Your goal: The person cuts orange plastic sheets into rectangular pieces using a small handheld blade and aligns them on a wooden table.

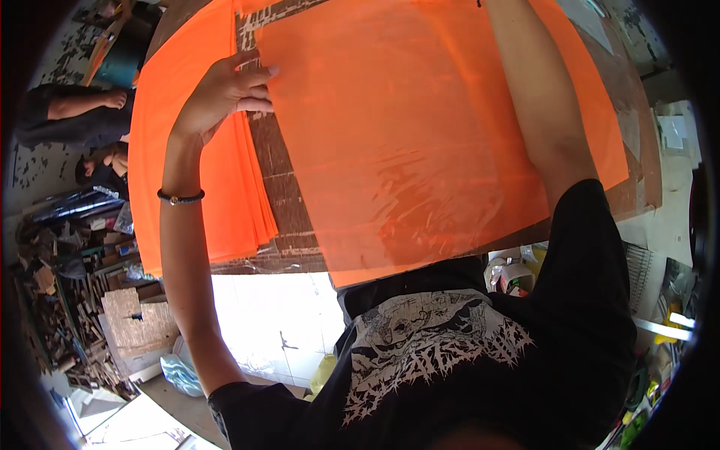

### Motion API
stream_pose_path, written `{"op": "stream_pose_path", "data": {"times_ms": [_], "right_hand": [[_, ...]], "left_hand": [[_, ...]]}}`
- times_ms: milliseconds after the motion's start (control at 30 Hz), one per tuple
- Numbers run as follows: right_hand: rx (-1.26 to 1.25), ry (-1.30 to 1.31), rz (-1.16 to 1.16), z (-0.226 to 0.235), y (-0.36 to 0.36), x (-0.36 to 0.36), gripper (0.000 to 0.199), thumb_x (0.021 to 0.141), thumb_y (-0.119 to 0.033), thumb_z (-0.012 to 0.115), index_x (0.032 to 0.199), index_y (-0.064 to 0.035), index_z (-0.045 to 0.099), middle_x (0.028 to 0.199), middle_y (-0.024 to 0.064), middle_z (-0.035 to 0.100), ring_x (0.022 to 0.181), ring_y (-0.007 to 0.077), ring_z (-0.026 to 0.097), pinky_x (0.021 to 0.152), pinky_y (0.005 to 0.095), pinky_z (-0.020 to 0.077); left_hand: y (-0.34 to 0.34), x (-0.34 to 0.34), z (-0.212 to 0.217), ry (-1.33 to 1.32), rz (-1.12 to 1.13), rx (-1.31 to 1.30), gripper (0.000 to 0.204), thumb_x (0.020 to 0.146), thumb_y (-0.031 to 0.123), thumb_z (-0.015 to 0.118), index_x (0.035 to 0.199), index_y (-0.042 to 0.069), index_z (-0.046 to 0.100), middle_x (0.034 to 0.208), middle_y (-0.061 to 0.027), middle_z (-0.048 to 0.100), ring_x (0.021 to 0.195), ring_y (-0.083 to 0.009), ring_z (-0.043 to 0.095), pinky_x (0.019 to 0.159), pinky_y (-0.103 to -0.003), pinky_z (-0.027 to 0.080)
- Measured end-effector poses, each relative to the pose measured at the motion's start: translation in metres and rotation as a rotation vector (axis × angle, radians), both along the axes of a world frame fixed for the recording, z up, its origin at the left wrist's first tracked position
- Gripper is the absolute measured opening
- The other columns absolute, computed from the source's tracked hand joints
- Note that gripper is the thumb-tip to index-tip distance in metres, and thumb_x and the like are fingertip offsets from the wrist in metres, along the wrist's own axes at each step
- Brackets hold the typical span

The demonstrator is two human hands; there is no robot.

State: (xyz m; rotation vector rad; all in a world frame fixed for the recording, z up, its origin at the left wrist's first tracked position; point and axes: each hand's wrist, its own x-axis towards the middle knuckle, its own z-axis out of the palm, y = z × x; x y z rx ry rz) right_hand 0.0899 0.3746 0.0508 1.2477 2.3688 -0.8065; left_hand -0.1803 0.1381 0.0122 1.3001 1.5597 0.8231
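My left hand (234, 88) is at the left edge of a translucent orange sheet (360, 112). Its fingers are apart, and one fingertip lies over the sheet's margin; a firm grip does not show. The sheet looks glossy and rippled near its lower part, and its near edge hangs past the table edge. My right forearm (536, 82) reaches across the sheet's right side, with the hand beyond the upper rim of the picture. Left of the sheet, partly under my left wrist, lies a stack of bright orange sheets (199, 180) with slightly fanned edges.
A worn brown tabletop (281, 165) shows between the stack and the sheet. More orange material (600, 127) spreads beyond my right arm. At the left are other people (75, 112) in dark clothes, and a pile of wood scraps (75, 277) with a board (139, 322).
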Motion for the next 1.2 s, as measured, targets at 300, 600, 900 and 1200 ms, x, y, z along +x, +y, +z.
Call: {"op": "stream_pose_path", "data": {"times_ms": [300, 600, 900, 1200], "right_hand": [[-0.048, 0.051, -0.059, -0.002, 0.004, 0.002, 0.049, 0.081, -0.043, 0.073, 0.118, -0.0103, 0.067, 0.062, -0.0024, 0.045, 0.055, 0.0096, 0.035, 0.052, 0.0283, 0.0269], [-0.023, -0.046, 0.003, 0.004, -0.005, -0.006, 0.052, 0.084, -0.045, 0.069, 0.122, -0.0087, 0.064, 0.065, -0.0027, 0.047, 0.056, 0.0091, 0.035, 0.052, 0.0283, 0.0271], [0.009, -0.072, -0.023, 0.005, -0.004, -0.012, 0.053, 0.085, -0.046, 0.068, 0.123, -0.0089, 0.063, 0.064, -0.0025, 0.046, 0.056, 0.0093, 0.035, 0.052, 0.0285, 0.0275], [0.044, -0.062, -0.024, 0.004, -0.005, -0.007, 0.052, 0.084, -0.046, 0.069, 0.122, -0.0104, 0.065, 0.061, -0.0029, 0.044, 0.053, 0.0096, 0.037, 0.05, 0.0285, 0.0282]], "left_hand": [[-0.14, 0.063, -0.001, -0.251, 0.09, -0.253, 0.043, 0.093, 0.015, 0.057, 0.125, -0.011, 0.044, 0.084, -0.0132, 0.064, 0.068, -0.0215, 0.069, 0.044, -0.026, 0.054], [-0.205, 0.135, -0.021, -0.107, 0.52, -0.223, 0.021, 0.091, 0.015, 0.064, 0.088, -0.006, 0.064, 0.055, -0.0047, 0.059, 0.04, -0.0078, 0.054, 0.035, -0.022, 0.036], [-0.213, 0.141, -0.023, -0.033, 0.564, -0.283, 0.024, 0.092, 0.018, 0.062, 0.081, -0.002, 0.067, 0.05, -0.0043, 0.058, 0.039, -0.0059, 0.051, 0.037, -0.022, 0.036], [-0.213, 0.141, -0.022, -0.028, 0.542, -0.296, 0.024, 0.093, 0.018, 0.061, 0.082, -0.002, 0.068, 0.05, -0.0043, 0.058, 0.04, -0.0057, 0.051, 0.038, -0.021, 0.037]]}}
